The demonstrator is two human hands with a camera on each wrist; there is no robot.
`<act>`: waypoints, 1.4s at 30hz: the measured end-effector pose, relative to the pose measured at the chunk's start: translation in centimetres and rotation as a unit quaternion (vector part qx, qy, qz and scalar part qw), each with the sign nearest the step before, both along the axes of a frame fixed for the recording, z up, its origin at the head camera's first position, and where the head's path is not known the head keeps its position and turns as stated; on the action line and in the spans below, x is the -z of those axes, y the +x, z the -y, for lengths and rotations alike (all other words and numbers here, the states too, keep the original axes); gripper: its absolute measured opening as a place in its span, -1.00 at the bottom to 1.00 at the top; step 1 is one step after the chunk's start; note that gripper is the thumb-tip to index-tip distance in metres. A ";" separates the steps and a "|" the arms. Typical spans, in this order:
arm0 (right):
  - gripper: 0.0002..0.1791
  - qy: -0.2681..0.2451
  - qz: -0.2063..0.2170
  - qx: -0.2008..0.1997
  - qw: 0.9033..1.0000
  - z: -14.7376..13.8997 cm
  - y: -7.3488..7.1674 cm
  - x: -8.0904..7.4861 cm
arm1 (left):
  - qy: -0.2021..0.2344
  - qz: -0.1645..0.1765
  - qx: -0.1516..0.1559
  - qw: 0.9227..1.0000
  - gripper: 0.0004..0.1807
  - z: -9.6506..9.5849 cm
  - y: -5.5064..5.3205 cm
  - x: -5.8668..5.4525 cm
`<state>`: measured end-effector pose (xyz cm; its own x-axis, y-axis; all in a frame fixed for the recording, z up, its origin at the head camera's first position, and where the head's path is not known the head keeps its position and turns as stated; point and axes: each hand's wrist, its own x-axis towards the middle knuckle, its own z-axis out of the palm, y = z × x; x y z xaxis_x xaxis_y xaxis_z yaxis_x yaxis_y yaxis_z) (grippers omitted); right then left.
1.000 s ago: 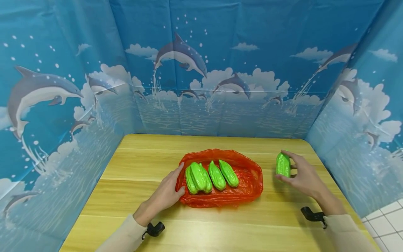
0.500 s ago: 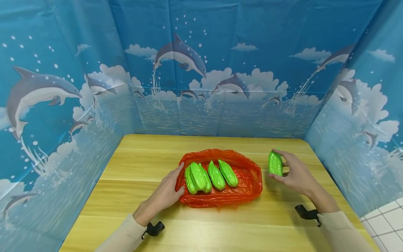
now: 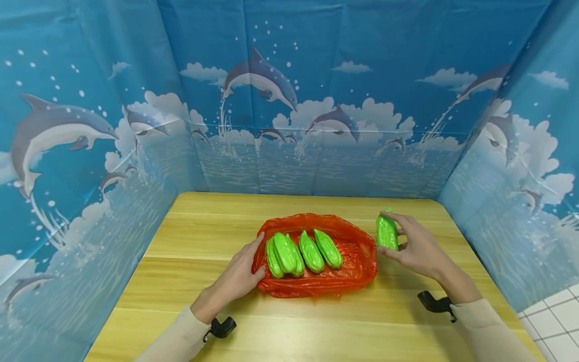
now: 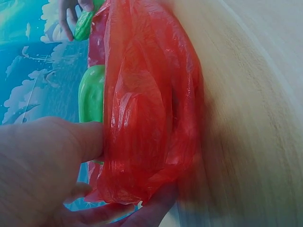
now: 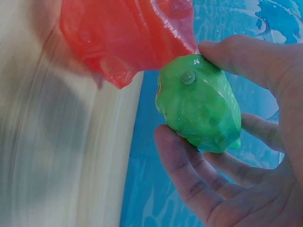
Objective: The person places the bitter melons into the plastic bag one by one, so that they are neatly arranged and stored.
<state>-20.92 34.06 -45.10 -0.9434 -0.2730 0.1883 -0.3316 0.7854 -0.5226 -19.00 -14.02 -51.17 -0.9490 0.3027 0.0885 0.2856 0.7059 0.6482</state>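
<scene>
A red plastic bag (image 3: 357, 271) lies spread on the table with its mouth facing up. Several bright green, ridged bitter melons (image 3: 312, 254) rest in its left and middle parts. My left hand (image 3: 242, 271) holds the bag's left rim; in the left wrist view the thumb (image 4: 90, 142) hooks over the edge while the other fingers stay outside. Just off the bag's right rim, my right hand (image 3: 416, 246) grips another bitter melon (image 3: 387, 233) between thumb and fingers. The right wrist view shows that bitter melon (image 5: 199, 104) end-on, its stem stub visible, near the red plastic (image 5: 123, 38).
The wooden table (image 3: 194, 226) extends around the bag on all sides. Blue dolphin-print sheeting (image 3: 312, 166) stands along its back and both sides. A black wrist mount (image 3: 221, 328) is strapped to each forearm. White floor tiles (image 3: 552, 317) show at lower right.
My right hand has moved left with the bitter melon, from clear of the bag to close beside its right rim. The left hand and the bag look unmoved.
</scene>
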 end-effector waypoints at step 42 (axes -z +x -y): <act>0.00 0.054 -0.036 -0.101 0.993 8.8 -1.3 -2.3 | 0.008 -0.003 0.004 1.000 0.02 -0.5 -0.3 -0.1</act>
<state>-22.26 25.23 -42.81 -0.8525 -0.4778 0.2119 -0.5214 0.7491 -0.4087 -19.26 -13.55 -51.05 -0.9460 0.3089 0.0984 0.2949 0.6935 0.6573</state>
